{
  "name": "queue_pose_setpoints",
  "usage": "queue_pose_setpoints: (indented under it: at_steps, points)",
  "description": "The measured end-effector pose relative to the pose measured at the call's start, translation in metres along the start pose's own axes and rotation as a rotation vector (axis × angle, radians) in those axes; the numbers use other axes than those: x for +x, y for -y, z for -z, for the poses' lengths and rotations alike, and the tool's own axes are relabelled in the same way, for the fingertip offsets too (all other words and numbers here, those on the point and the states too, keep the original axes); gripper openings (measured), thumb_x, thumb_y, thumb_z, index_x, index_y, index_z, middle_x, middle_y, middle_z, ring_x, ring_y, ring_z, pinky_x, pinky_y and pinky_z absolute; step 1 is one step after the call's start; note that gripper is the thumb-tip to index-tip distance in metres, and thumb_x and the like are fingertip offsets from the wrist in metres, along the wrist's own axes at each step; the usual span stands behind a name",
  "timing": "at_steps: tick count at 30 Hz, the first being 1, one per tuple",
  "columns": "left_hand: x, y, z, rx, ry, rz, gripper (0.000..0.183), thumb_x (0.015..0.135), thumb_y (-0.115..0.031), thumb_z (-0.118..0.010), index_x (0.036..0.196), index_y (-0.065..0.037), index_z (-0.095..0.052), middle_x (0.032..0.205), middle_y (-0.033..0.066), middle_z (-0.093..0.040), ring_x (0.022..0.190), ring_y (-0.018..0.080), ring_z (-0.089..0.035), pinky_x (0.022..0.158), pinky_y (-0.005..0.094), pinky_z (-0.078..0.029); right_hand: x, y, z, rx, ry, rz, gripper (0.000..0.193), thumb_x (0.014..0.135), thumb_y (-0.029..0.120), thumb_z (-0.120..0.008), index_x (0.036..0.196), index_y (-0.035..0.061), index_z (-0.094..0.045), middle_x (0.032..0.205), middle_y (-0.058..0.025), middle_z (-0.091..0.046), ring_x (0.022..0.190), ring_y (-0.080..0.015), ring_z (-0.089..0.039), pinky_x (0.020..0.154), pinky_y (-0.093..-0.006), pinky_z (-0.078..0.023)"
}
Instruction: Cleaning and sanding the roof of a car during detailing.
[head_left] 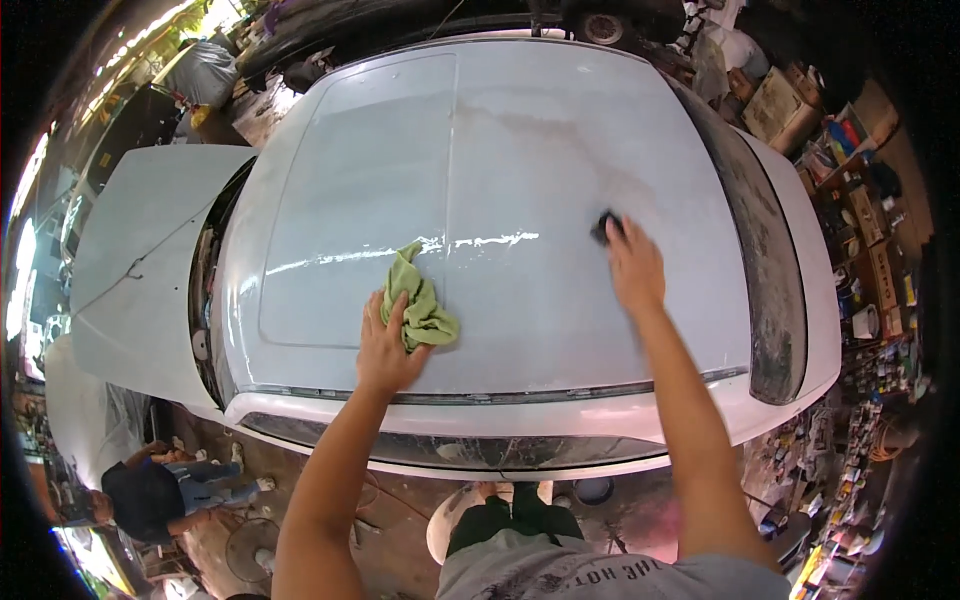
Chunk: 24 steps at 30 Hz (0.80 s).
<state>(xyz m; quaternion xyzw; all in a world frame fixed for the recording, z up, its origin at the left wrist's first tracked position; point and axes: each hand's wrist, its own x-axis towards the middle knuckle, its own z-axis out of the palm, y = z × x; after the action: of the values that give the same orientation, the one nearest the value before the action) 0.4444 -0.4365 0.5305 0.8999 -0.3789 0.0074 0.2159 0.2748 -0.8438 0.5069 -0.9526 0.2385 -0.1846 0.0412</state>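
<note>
Beneath both my hands spreads the pale grey roof of a car, with a dull brownish smear across its far right part. A crumpled green cloth is gripped in my left hand, resting on the roof left of centre. Bright wet-looking streaks lie just beyond the cloth. My right hand reaches farther out on the right, its fingers closed over a small black pad against the roof. The fingers partly cover the pad, so its full shape is hidden.
The car's bonnet extends left, its dusty rear window right. At lower left a person in a dark shirt sits near a fan. Cluttered shelves line the right side. Another vehicle's wheel shows beyond the roof.
</note>
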Motion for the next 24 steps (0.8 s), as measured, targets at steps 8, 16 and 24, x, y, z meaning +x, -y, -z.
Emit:
queue_pose_setpoints:
  at_steps: [8, 16, 24]
  points:
    - [0.003, 0.0, 0.007, -0.107, -0.016, 0.009, 0.09, 0.073, -0.033, -0.085, 0.151, -0.013, -0.045, 0.153, 0.0302, -0.034, 0.145, 0.0505, -0.03, 0.122, 0.0559, -0.029, -0.035, 0.001, 0.02, 0.492, 0.145, 0.013, 0.042, 0.103, 0.017, -0.053, 0.144, 0.011, -0.06, 0.146, -0.0207, -0.058, 0.134, -0.0395, -0.056, 0.115, -0.0458, -0.04]
    - [0.011, -0.002, -0.006, 0.012, 0.018, -0.066, 0.096, 0.08, -0.041, -0.077, 0.16, -0.016, -0.031, 0.159, 0.0285, -0.029, 0.149, 0.0518, -0.025, 0.126, 0.0581, -0.022, 0.164, -0.074, -0.038, -0.112, -0.003, -0.124, 0.048, 0.11, 0.026, -0.044, 0.156, 0.0158, -0.045, 0.163, -0.0163, -0.04, 0.15, -0.0323, -0.037, 0.122, -0.0455, -0.031]
    - [-0.001, 0.005, 0.007, 0.024, 0.038, -0.029, 0.097, 0.081, -0.04, -0.077, 0.162, -0.018, -0.028, 0.162, 0.0284, -0.025, 0.152, 0.0519, -0.022, 0.126, 0.0582, -0.02, 0.009, -0.019, -0.01, -0.011, 0.084, 0.25, 0.05, 0.107, 0.021, -0.048, 0.156, 0.0125, -0.046, 0.162, -0.0162, -0.041, 0.149, -0.0347, -0.039, 0.122, -0.0485, -0.029]
